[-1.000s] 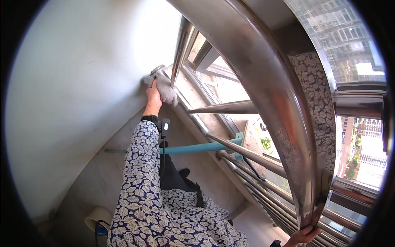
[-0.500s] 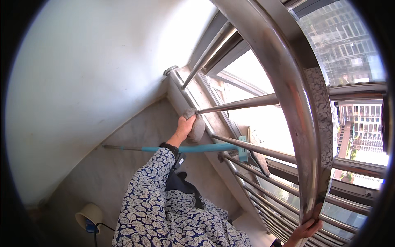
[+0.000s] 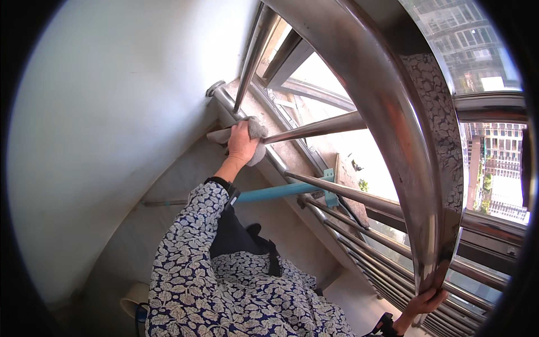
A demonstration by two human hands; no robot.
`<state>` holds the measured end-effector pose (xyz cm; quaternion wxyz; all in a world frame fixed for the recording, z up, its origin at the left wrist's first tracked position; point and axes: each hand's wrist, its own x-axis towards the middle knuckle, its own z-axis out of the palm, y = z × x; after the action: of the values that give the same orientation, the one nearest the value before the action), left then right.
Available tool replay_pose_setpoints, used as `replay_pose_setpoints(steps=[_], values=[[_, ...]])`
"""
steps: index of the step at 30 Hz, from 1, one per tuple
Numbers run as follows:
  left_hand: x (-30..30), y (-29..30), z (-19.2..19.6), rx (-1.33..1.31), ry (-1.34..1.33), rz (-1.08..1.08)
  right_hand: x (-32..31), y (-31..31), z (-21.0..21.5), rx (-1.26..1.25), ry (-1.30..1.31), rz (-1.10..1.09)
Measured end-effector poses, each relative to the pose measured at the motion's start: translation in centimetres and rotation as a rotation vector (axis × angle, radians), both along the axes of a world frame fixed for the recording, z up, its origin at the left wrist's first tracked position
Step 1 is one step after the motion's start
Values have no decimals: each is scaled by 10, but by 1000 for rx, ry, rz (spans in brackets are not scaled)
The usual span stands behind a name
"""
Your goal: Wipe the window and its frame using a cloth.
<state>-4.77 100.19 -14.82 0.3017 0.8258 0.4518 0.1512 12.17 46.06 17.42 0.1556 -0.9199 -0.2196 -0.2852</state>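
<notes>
Narrow balcony kind of spot here: a plain white wall fills the left side, a pale stone-looking floor runs along its foot, and the right side is all shiny steel railing with tall apartment buildings outside in bright sun.

The railing has one fat curved top rail sweeping across the upper right, and a bunch of thinner horizontal bars running away below it, with a lower rail fixed to the wall at the far corner.

The left hand is stretched way out and is closed around a grey cloth, pressing it right where one thin bar meets the lower rail, so that's where the cloth is, bunched up under the fingers and touching the metal. A bit of cloth hangs out on the left of the hand too.

The right hand is down at the bottom right, fingers wrapped around the upright part of the big rail, gripping it.

The person wears a white and dark blue leafy patterned sleeve. A teal pole lies across behind the left forearm, ending near the bars. There's a pale round thing low on the floor, can't tell what it is.
</notes>
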Motion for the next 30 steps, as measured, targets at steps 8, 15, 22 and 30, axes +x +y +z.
replay_pose_setpoints(steps=[8,15,22,30], values=[[-49,-30,-4,-284,-38,-161,-8,27,6,-34,20,66],[-9,-90,18,118,-190,-291,-10,20,7,-52,32,82],[73,-67,3,166,-40,-389,-12,36,11,-231,-89,77],[95,-49,6,-24,211,-307,-8,22,3,-42,-32,120]])
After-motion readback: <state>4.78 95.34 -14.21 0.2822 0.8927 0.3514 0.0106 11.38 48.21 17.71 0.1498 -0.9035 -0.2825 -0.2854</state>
